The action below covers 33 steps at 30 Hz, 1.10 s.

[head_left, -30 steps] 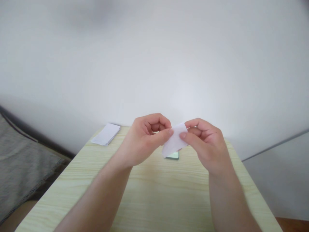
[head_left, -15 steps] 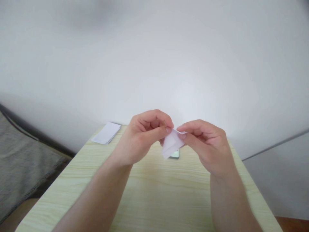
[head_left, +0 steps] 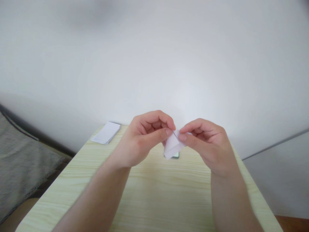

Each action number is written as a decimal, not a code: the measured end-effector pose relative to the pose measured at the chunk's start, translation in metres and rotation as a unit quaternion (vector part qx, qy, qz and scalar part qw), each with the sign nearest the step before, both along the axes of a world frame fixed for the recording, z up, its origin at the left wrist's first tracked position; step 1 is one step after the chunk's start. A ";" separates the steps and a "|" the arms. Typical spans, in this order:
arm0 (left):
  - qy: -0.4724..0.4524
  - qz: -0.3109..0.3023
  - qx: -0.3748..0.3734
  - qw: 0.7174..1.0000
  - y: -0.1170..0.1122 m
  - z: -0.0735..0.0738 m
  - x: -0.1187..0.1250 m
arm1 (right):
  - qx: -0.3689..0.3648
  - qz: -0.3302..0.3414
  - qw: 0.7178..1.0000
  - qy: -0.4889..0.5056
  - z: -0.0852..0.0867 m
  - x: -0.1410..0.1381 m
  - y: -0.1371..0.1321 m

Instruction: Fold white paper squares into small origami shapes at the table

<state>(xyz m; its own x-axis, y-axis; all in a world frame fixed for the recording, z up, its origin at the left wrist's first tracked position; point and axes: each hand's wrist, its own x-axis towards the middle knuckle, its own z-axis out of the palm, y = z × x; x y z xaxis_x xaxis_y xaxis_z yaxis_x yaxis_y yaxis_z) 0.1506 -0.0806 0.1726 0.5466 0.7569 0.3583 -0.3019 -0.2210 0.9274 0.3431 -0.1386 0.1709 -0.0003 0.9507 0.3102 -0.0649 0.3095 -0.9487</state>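
Above the worktop (head_left: 169, 193), the left hand (head_left: 138, 141) and right hand (head_left: 210, 145) are pinching a small, white, folded paper (head_left: 172, 146) between fingers, its creased face slanting.

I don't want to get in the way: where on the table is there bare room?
Widest: the table between the two forearms. Another patch lies between the white paper stack and the left forearm. It's crowded farther back, where left hand and right hand pinch paper above a partly hidden flat object.

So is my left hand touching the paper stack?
No, your left hand holds the white paper, well apart from the paper stack.
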 end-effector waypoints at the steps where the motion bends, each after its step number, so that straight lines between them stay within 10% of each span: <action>1: 0.007 0.008 0.008 1.000 0.000 0.000 0.000 | -0.006 0.001 1.000 0.002 0.002 -0.001 -0.001; 16: 0.093 0.203 0.191 0.956 -0.017 0.003 0.007 | -0.101 0.029 0.994 0.000 0.000 0.004 0.003; 33: 0.115 0.163 0.107 0.974 -0.010 0.005 0.008 | -0.090 0.043 0.995 0.029 -0.001 0.003 0.004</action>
